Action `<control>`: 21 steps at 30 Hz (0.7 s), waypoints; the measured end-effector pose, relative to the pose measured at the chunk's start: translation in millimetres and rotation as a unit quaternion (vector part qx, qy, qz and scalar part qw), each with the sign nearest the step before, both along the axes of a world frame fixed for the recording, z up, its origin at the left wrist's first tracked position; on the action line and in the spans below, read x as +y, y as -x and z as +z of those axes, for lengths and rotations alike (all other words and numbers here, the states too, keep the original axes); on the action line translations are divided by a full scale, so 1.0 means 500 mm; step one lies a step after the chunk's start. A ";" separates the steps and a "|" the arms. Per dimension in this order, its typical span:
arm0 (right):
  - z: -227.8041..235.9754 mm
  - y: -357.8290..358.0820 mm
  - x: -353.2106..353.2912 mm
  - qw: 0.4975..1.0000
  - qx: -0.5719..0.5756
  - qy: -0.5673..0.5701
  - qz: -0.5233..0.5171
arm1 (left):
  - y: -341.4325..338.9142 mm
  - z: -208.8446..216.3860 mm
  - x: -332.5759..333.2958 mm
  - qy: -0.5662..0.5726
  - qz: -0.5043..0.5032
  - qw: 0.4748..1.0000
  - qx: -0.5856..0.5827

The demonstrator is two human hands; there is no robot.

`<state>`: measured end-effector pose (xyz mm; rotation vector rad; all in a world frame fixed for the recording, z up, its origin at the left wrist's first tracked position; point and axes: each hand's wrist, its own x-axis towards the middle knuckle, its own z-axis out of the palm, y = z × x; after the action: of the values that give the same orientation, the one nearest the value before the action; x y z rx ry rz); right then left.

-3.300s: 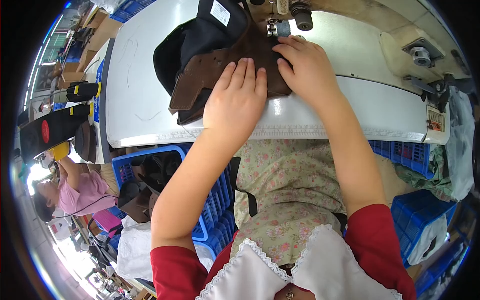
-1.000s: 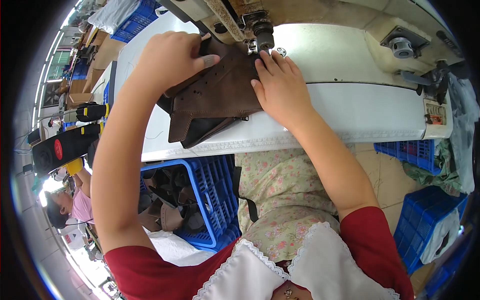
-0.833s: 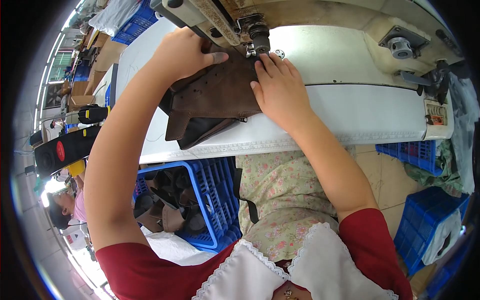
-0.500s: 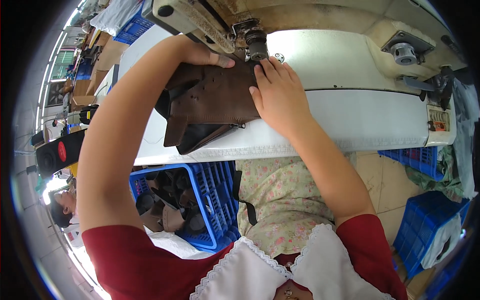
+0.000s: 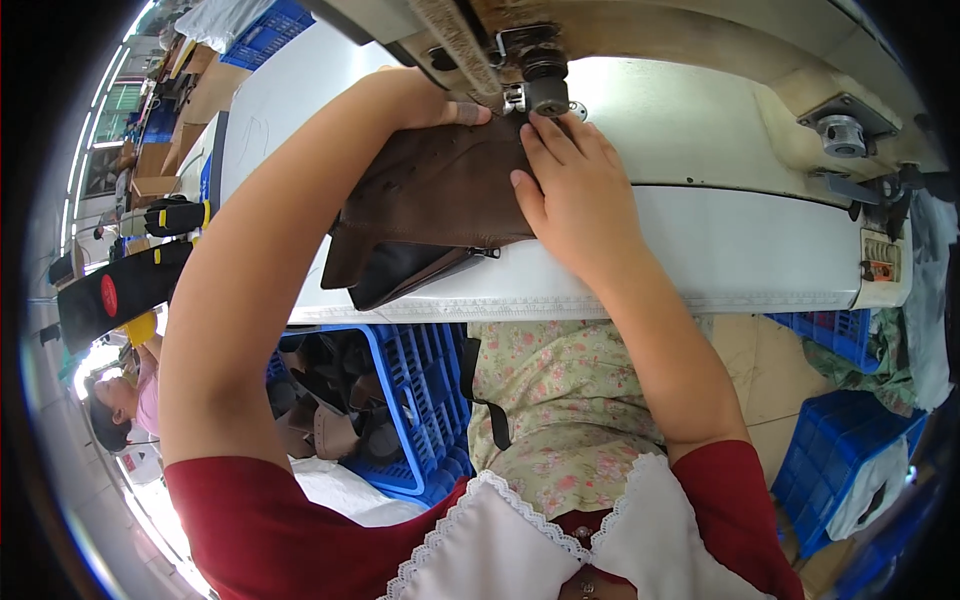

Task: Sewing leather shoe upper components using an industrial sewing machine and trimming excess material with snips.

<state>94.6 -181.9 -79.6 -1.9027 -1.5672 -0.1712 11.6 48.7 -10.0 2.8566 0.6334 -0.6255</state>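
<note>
A dark brown leather piece [image 5: 440,190] with small punched holes lies on the white bed of a sewing machine [image 5: 547,85]. Its upper edge runs under the machine's presser area. Below its lower edge shows a black lined part with a zipper [image 5: 488,253]. My left hand [image 5: 440,103] holds the leather at its upper left, thumb on top; the machine head and the leather hide its other fingers. Flat on the right side of the leather rests my right hand [image 5: 582,190], fingers stretched out, the tips close beside the presser area. The needle point itself is not visible.
Under the table edge stands a blue plastic crate [image 5: 405,400] of dark leather pieces. Another blue crate [image 5: 845,465] sits at the lower right. The machine's arm overhangs the bed at the top. Far left, a person [image 5: 120,400] is near other equipment.
The whole view has shifted a little, so the machine head appears farther right. Relative to it, the leather has slid slightly left. Both hands keep their contact with the leather.
</note>
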 end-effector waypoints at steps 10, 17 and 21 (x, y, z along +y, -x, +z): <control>-0.001 0.001 0.003 1.000 0.006 0.006 -0.008 | -0.005 -0.045 0.007 -0.056 0.082 0.995 0.009; 0.013 0.007 0.006 1.000 0.030 -0.005 -0.002 | -0.004 -0.009 -0.014 -0.041 0.086 0.995 0.034; 0.012 0.004 0.000 0.999 0.033 -0.010 0.000 | -0.013 -0.012 -0.021 -0.072 0.092 0.991 0.068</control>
<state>92.8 -181.7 -73.6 -1.8737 -1.5162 -0.1225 18.0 38.2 -15.9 2.8561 0.9884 -0.7792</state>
